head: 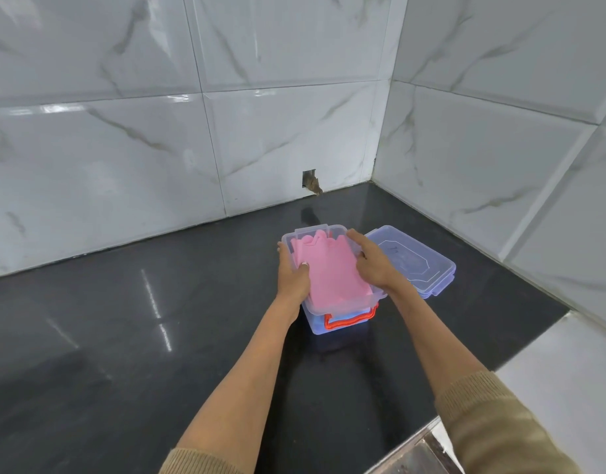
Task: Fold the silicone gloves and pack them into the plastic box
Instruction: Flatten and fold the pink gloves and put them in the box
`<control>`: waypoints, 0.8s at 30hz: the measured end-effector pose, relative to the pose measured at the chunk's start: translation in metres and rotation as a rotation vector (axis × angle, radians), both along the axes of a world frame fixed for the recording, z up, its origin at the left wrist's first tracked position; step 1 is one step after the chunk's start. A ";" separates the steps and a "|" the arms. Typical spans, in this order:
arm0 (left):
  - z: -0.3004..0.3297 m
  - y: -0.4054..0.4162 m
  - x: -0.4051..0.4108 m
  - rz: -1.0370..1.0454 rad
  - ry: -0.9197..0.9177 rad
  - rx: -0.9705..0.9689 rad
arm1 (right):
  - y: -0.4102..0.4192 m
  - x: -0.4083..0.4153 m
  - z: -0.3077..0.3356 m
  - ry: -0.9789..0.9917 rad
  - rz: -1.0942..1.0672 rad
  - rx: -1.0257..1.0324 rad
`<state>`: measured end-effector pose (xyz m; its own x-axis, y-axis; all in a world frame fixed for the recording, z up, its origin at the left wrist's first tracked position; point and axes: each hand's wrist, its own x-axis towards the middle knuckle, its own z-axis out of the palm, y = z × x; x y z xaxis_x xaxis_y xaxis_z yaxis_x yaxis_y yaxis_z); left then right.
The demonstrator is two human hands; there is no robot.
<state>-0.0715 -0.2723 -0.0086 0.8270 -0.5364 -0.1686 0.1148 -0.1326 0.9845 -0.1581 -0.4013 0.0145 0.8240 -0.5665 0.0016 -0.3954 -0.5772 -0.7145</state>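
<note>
A clear plastic box (342,307) with an orange-red handle (351,319) stands on the dark countertop. Folded pink silicone gloves (332,275) lie inside it, their finger ends toward the wall. My left hand (293,275) grips the box's left rim with the thumb pressing on the pink gloves. My right hand (373,263) rests on the right side of the gloves and the box's right rim, fingers bent down onto them. The lower parts of the gloves are hidden by the box walls.
The box's clear lid (411,260) lies flat just right of the box. Marble-tiled walls meet in a corner behind and to the right. A small hole (312,181) breaks the back wall near the countertop. A white ledge (564,371) borders the counter at right.
</note>
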 end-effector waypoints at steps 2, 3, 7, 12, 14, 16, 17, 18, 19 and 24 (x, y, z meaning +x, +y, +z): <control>0.001 0.000 -0.001 0.009 0.024 -0.010 | -0.003 -0.002 -0.002 0.019 -0.020 0.064; 0.001 0.000 -0.001 0.012 0.030 -0.012 | -0.005 -0.002 -0.003 0.021 -0.029 0.087; 0.001 -0.001 -0.001 0.036 0.058 -0.014 | -0.009 -0.007 -0.007 -0.021 -0.056 0.257; -0.003 0.004 0.001 0.024 0.195 -0.101 | -0.005 -0.013 -0.020 -0.116 -0.108 0.479; -0.004 0.008 0.000 0.007 0.241 -0.167 | -0.002 -0.012 -0.021 -0.163 -0.122 0.552; -0.005 0.012 0.000 -0.007 0.261 -0.203 | 0.001 -0.011 -0.021 -0.183 -0.120 0.578; -0.004 0.015 0.001 -0.013 0.265 -0.211 | 0.003 -0.010 -0.022 -0.199 -0.121 0.603; -0.004 0.018 0.001 -0.019 0.271 -0.219 | 0.005 -0.009 -0.022 -0.215 -0.121 0.635; -0.003 0.021 0.003 -0.025 0.278 -0.227 | 0.008 -0.008 -0.023 -0.229 -0.120 0.666; -0.002 0.053 0.017 -0.040 0.306 -0.252 | 0.035 0.006 -0.026 -0.239 -0.045 0.685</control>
<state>-0.0547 -0.2194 -0.0107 0.7369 -0.6228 -0.2629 0.4074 0.0988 0.9079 -0.1520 -0.3662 -0.0111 0.8214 -0.5382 -0.1889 -0.1964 0.0440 -0.9795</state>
